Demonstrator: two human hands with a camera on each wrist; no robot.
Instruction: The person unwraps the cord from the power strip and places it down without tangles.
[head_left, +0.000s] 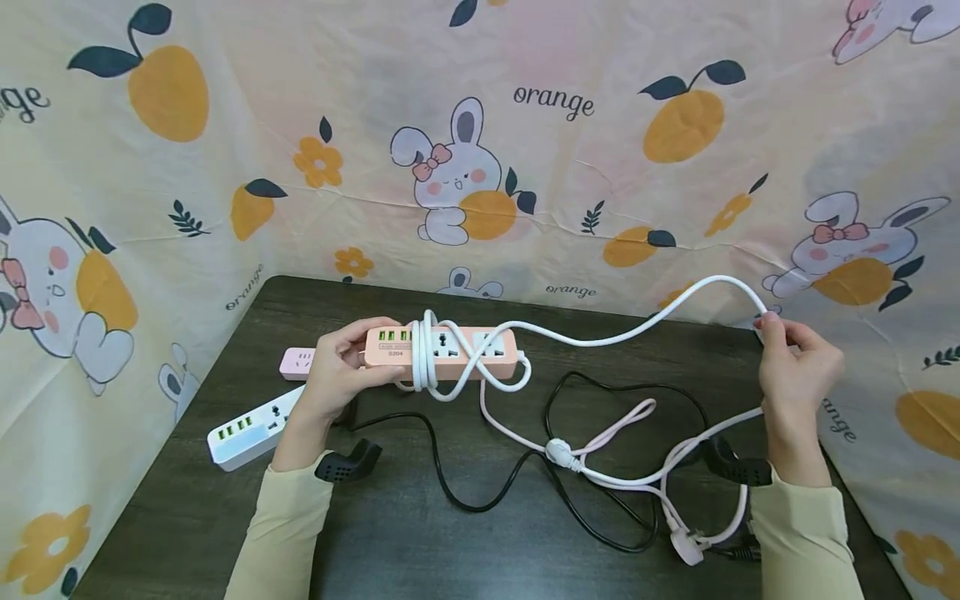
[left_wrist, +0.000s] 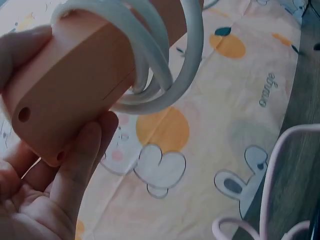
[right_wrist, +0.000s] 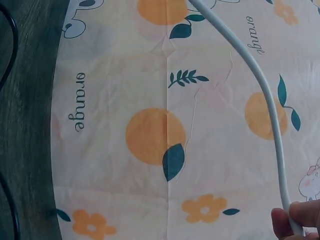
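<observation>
My left hand grips the left end of an orange-pink power strip, raised above the table. White cord is wound in several loops round the strip's middle and crosses over its sockets. From there the cord arcs up to the right, where my right hand pinches it between thumb and fingers. In the left wrist view, fingers and thumb hold the strip's end, with the coils beside them. The right wrist view shows the pinched cord running upward from the fingertips.
On the dark table lie a white power strip and a pink power strip, partly behind my left hand. Black cord and pale cords with a white plug and another plug tangle at the right. A patterned cloth hangs behind.
</observation>
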